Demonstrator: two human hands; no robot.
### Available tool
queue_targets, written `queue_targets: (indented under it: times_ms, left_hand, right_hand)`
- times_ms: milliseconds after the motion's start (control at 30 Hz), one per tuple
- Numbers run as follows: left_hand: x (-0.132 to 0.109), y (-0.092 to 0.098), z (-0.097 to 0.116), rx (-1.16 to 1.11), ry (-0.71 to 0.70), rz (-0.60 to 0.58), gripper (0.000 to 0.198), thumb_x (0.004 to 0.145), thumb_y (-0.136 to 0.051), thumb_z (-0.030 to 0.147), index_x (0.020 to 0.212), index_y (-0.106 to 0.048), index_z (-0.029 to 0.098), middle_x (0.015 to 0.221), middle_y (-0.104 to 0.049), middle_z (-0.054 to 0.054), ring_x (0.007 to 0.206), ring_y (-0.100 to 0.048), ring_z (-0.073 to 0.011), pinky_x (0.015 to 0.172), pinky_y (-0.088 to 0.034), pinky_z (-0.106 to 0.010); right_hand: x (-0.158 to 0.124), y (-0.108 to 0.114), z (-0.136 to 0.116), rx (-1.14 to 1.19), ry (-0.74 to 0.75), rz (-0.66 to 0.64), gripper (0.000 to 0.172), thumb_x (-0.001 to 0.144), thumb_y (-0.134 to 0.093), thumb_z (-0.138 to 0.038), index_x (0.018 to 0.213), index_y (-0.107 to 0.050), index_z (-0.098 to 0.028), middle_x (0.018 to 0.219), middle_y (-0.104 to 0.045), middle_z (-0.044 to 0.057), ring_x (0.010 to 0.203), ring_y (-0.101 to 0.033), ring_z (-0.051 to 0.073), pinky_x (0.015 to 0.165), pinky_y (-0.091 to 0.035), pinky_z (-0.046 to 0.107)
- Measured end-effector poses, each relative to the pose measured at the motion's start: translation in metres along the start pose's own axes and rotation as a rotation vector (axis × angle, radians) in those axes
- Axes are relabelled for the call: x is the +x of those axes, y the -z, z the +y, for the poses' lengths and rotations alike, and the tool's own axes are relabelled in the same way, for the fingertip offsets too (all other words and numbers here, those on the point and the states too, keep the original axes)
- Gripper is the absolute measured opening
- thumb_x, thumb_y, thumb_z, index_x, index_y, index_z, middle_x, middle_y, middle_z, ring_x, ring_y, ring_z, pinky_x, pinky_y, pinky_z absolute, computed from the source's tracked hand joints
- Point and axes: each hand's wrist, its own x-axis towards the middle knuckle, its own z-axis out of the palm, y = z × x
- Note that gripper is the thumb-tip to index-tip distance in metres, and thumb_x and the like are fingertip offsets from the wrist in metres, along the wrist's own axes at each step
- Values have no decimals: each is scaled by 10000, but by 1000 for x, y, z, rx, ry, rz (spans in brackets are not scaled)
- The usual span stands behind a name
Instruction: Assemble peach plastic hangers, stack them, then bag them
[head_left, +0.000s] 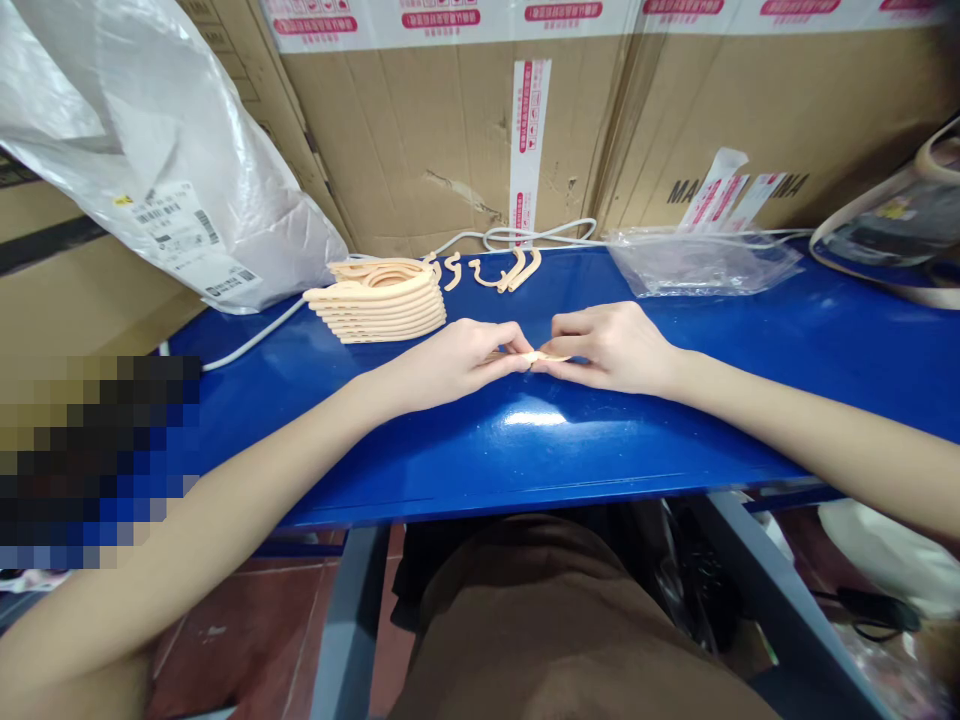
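My left hand (480, 358) and my right hand (611, 345) meet over the middle of the blue table, fingers pinched. Between their fingertips is a small peach-coloured plastic hanger part (556, 357); most of it is hidden by my fingers. Left of my left hand stands a neat stack of peach plastic hangers (382, 312), folded and piled flat. Just beyond my hands lie several loose curved hanger hooks (491, 278) in the same colour.
A blue table (450, 440) bears it all. Cardboard boxes (405, 130) wall off the back, with a white cable (517, 237) along their foot. A clear plastic bag (697, 265) lies back right, beside a see-through bag (885, 220). A large white parcel bag (180, 170) leans at left.
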Motion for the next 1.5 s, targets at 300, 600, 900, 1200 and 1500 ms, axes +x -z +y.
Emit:
queue_targets:
  times_ms: [300, 600, 900, 1200, 1500]
  left_hand:
    - [1, -5, -4, 0, -48, 70, 203, 972, -548, 310, 1037, -657, 152, 955, -733, -14, 844, -680, -112, 744, -480, -187]
    - [1, -8, -3, -27, -37, 105, 219, 970, -555, 333, 1062, -653, 161, 979, -710, -13, 869, -661, -116, 766, -472, -201]
    - [0, -11, -5, 78, -106, 150, 209, 971, -555, 319, 1053, -671, 166, 955, -706, -28, 867, -649, -132, 787, -476, -234]
    - [1, -14, -7, 117, -147, 206, 222, 963, -562, 289, 1063, -694, 140, 980, -725, -60, 894, -670, -156, 804, -504, -254]
    - [2, -15, -8, 123, -145, 219, 229, 961, -560, 306, 1063, -692, 148, 971, -719, -65, 887, -667, -166, 800, -514, -277]
  right_hand:
    - [1, -2, 3, 117, -60, -41, 487, 994, -395, -481, 839, -739, -174, 720, -651, 23, 580, -561, 114, 528, -266, 268]
    - [3, 2, 6, 288, -111, -121, 452, 989, -398, -504, 892, -686, -169, 791, -693, 28, 649, -604, 132, 587, -312, 257]
    - [6, 8, 4, 452, -166, -272, 453, 981, -388, -530, 777, -579, -174, 650, -554, -14, 575, -479, 107, 581, -304, 251]
    - [7, 14, -1, 568, -322, -344, 418, 961, -420, -527, 711, -475, -196, 614, -444, -49, 556, -381, 95, 574, -287, 258]
    - [7, 18, -9, 509, -401, -362, 361, 965, -417, -511, 781, -481, -208, 666, -533, -34, 599, -469, 117, 598, -300, 267]
